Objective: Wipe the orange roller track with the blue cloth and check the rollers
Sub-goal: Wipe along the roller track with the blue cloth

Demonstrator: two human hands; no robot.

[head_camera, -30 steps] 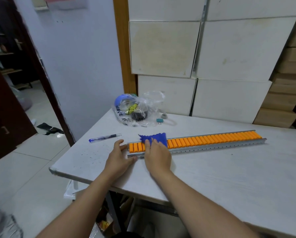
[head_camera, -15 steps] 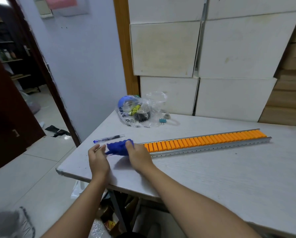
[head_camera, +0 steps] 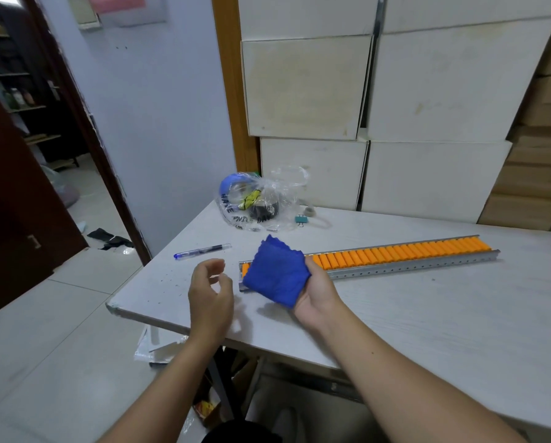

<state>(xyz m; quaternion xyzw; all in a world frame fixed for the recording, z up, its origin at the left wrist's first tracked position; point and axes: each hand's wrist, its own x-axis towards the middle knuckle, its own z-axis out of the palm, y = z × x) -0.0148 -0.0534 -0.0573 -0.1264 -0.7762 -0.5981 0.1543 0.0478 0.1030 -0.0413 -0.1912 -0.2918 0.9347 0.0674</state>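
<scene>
A long orange roller track in a grey metal channel lies across the white table, running from centre to the right. My right hand holds a folded blue cloth palm up, raised just above the track's left end, which the cloth hides. My left hand hovers to the left of the cloth with its fingers curled apart and nothing in it.
A blue pen lies on the table left of the track. A clear plastic bag with small items and a binder clip sit at the back. White boxes are stacked behind. The table's left edge borders an open doorway.
The cloth was wiped off the track's left end, then held by both hands. Now my right hand alone holds it, lifted and turned up, and my left hand has let go.
</scene>
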